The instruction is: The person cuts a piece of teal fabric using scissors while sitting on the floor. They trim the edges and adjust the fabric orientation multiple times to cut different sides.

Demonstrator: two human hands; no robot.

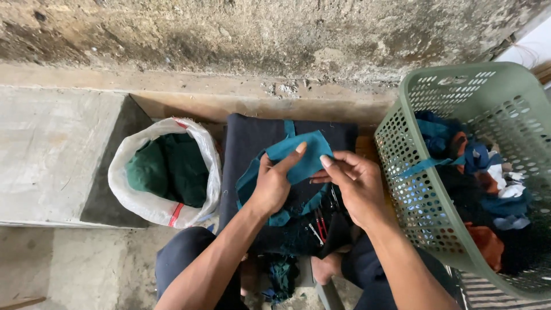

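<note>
Left of the dark cloth-covered stool [252,143], a white woven sack [163,172] gapes open, holding green cloth. Over the stool, the left hand [272,183] and right hand [356,186] pinch a teal fabric scrap [301,155], stretching it flat. Right of the stool, a green perforated plastic basket [459,103] keeps mixed scraps within reach.

You have one view only, from the head camera, looking steeply down and close over your knees at the dark cloth pad [252,138]. The wall [258,28] runs beyond the pad, the sack [201,149] left, the basket [402,92] right.
</note>
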